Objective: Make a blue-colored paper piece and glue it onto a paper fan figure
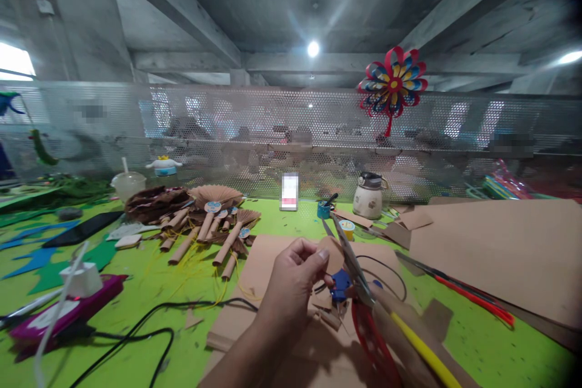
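Note:
My left hand [297, 276] is closed, pinching a small piece of brown paper [334, 254] between thumb and fingers. My right hand [400, 321], blurred and partly covered by the handles, grips scissors [354, 267] with red and yellow handles. The blades point up and away, apart, right beside the paper. Below the hands lies a stack of brown paper sheets [268, 254]. A blue object [340, 286], its kind unclear, sits between the hands near a black cord, with paper scraps around it.
Folded brown paper fans [227, 236] with rolled handles lie left. A purple power strip [68, 312] and black cables cross the green table. Red-handled scissors [477, 297] lie right by large brown sheets [500, 254]. Behind stand a phone [288, 192], a blue pot [324, 210] and a flask [368, 197].

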The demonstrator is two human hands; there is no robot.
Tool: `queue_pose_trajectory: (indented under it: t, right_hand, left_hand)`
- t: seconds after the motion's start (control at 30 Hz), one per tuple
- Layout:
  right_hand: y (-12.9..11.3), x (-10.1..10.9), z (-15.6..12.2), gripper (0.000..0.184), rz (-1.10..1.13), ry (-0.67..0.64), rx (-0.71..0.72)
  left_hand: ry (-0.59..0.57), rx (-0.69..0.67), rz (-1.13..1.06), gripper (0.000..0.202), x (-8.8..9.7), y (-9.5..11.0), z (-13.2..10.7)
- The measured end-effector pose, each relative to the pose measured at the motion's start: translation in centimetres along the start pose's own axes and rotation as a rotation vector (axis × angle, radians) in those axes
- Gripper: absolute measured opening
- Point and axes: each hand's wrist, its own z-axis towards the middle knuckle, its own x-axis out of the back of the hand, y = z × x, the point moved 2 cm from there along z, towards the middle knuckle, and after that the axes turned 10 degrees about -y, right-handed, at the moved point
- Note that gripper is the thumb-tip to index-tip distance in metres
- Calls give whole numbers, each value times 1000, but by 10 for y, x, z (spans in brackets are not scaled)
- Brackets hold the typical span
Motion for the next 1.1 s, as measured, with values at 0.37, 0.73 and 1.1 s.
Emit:
queue_pose_trajectory:
  t: [0.37, 0.73, 1.1]
  right_hand:
    - [3, -2, 1, 74, -11, -6, -21]
    - [2, -3, 0, 72, -20, -7, -8]
    - [-2, 0, -3, 66, -70, 1, -5]
  left_hand:
    - [-9, 3, -6, 27, 3, -1, 0]
    - [-28, 6, -14, 25, 5, 1, 2]
    - [-53, 34, -21, 25, 9, 6, 5]
